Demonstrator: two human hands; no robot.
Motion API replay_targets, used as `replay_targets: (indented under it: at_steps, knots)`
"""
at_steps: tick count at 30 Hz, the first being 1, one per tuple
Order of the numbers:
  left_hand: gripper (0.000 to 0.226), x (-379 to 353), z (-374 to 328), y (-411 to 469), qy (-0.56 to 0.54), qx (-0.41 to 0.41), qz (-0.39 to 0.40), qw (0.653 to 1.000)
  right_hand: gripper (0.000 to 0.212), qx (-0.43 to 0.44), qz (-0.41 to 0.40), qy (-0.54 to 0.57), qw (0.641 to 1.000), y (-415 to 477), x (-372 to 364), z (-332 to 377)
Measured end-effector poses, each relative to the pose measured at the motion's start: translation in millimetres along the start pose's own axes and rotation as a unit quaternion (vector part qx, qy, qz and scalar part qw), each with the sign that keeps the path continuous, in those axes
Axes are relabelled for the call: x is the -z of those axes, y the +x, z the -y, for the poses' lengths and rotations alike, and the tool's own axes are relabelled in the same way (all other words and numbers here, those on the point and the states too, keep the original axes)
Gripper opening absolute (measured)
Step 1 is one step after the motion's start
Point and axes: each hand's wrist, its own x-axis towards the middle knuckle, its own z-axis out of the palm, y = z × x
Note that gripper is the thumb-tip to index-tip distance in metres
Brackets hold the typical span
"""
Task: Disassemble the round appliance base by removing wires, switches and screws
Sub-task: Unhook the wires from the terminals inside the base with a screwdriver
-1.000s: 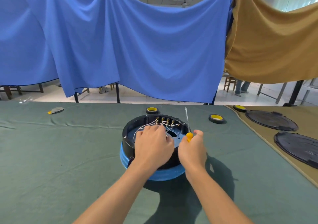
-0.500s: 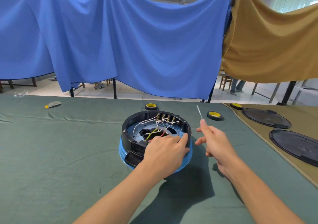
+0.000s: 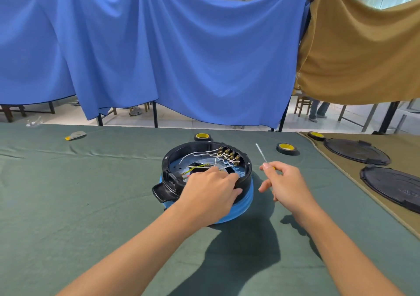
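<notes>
The round appliance base (image 3: 175, 159), a black ring on a blue shell, lies open side up in the middle of the green table. White wires (image 3: 200, 153) run to a row of brass switch terminals (image 3: 228, 154) on its far wall; a yellow-green wire (image 3: 197, 166) lies inside. My left hand (image 3: 210, 190) rests over the near rim with its fingers reaching down into the base; what they touch is hidden. To the right of the base, my right hand (image 3: 284, 184) grips a thin screwdriver (image 3: 261, 152), shaft pointing up and away.
Three black tape rolls with yellow cores lie beyond the base (image 3: 202, 136), (image 3: 286, 148), (image 3: 316, 135). Two black round covers (image 3: 356, 151), (image 3: 395, 187) sit on a tan cloth at the right. A grey and yellow item (image 3: 76, 135) lies far left. Blue and tan drapes hang behind.
My right hand has drawn the screwdriver out of the base and off to the right. My left hand slid to the near right of the rim, uncovering the wiring.
</notes>
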Motion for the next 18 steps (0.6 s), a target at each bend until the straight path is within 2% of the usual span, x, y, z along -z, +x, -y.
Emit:
replay_targets:
  at_steps: [3, 5, 9, 13, 18]
  knots:
    - [0.035, -7, -14, 9, 0.082, 0.038, -0.026, 0.996, 0.025, 0.032, -0.004, -0.096, 0.995, 6, 0, 0]
    - [0.033, -14, -20, 9, 0.134, 0.032, -0.034, 0.990, 0.027, 0.047, 0.002, -0.146, 0.988, 9, 3, 2]
    - [0.033, -32, -16, 7, 0.178, -0.011, -0.129, 0.975, 0.036, 0.084, 0.023, -0.199, 0.976, 19, 11, 7]
    - [0.033, -37, -8, 5, 0.185, -0.041, -0.185, 0.964, 0.016, 0.085, -0.005, -0.166, 0.982, 34, 16, 14]
    - [0.030, -41, -6, 6, 0.197, -0.039, -0.210, 0.957, 0.011, 0.055, -0.144, -0.032, 0.987, 51, 8, 17]
